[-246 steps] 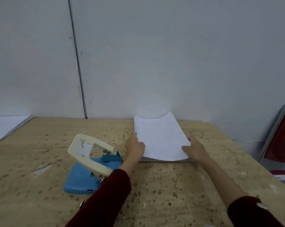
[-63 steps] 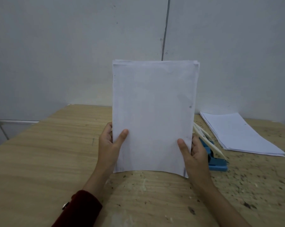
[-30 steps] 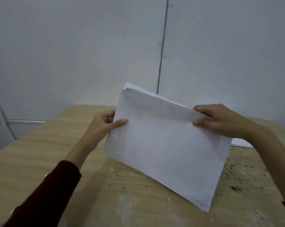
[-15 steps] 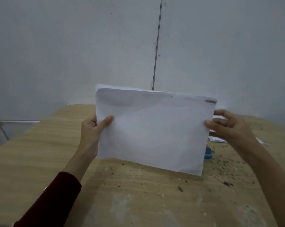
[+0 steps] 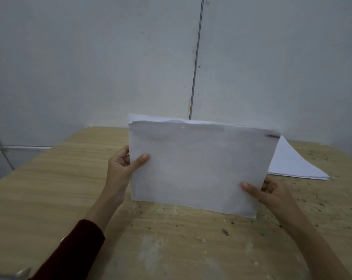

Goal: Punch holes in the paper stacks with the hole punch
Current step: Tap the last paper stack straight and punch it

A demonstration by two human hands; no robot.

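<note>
While thumbs front, both hands' grip point(image 5: 120, 170) point(image 5: 272, 194) on upright paper stack point(image 5: 197, 168) (landscape).

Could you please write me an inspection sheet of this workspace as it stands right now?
Surface: wooden table, pale grain, dark specks and scuffs towards the right and near side.
Job's things: held paper stack standing on its long edge on the table, top sheets uneven; second paper stack lying flat behind it to the right; hole punch not in view.
Clutter: nothing seen beyond the specks.
Grippers: left hand grips the stack's left edge, thumb in front; right hand grips its lower right edge.
Cables: nothing seen.
Surroundings: grey panelled wall with a vertical seam.
</note>
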